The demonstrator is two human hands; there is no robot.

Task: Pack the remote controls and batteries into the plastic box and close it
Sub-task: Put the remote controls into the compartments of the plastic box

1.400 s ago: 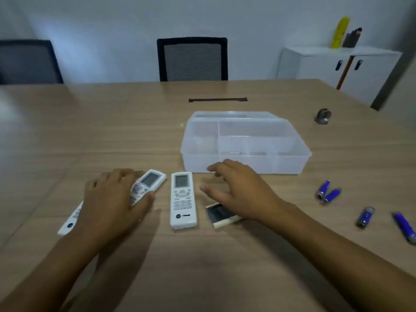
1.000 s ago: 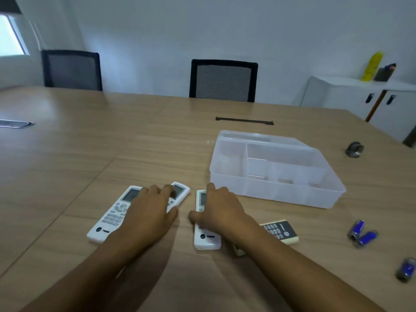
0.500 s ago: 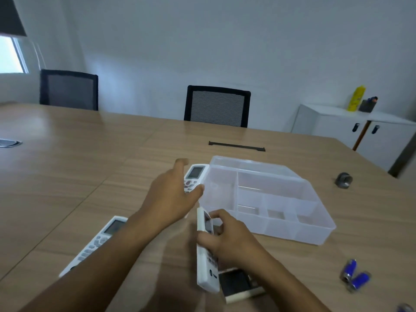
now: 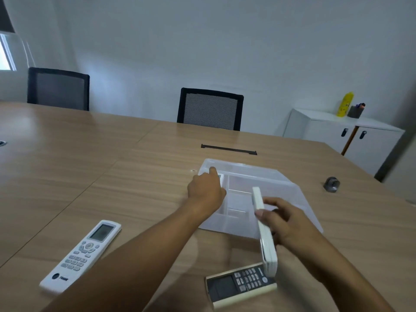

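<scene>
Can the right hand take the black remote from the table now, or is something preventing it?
Probably not yet: the right hand holds a white remote, though the black remote lies uncovered just below it.

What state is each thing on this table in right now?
plastic box: open, lid off.
left hand: lowering a remote into the box's left compartment.
right hand: gripping a white remote on edge.
white Trane remote: flat, face up.
dark-faced remote: flat, face up.
</scene>
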